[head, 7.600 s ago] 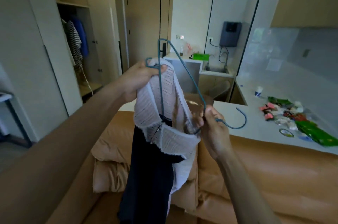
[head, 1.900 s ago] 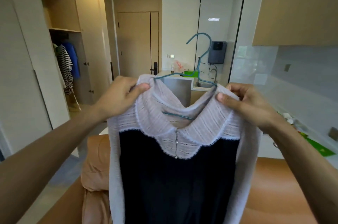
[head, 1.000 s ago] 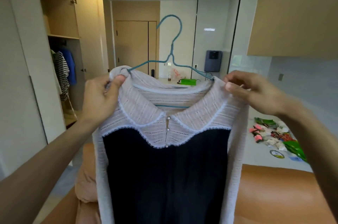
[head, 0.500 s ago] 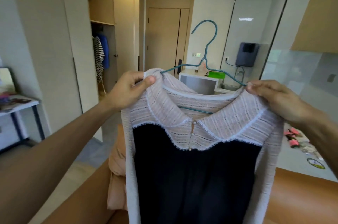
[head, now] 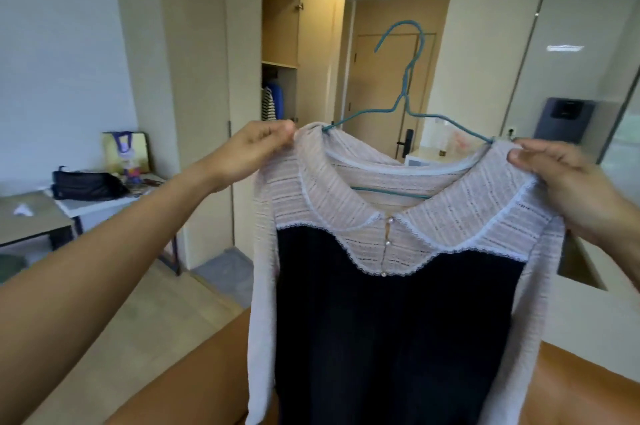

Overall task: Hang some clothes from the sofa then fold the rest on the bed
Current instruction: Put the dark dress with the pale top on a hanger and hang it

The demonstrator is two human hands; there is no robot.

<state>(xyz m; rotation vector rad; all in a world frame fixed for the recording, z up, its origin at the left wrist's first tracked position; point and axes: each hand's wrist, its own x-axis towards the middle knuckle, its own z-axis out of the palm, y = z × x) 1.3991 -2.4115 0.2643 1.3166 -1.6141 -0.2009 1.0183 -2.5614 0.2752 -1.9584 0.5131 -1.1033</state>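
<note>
**Dress (head: 398, 320) held up on hanger (head: 403, 97)**

The sofa (head: 214, 365) is seen along the bottom edge. Above it the dress is held in the air, draped on the hanger, hook upright. One shoulder is pinched by the left hand (head: 252, 150), the other by the right hand (head: 568, 178), fingers (head: 530, 151) curled on the fabric.

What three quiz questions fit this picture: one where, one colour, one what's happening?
1. Where do the striped and blue clothes hang? A) in the wardrobe B) on the desk C) on the door
2. What colour is the hanger? A) red B) blue-green C) white
3. How is the top? A) folded B) on the floor C) held up on the hanger
Answers: 1A, they show inside the open wardrobe. 2B, its hook is blue-green. 3C, the left hand and right hand pinch its shoulders.
</note>
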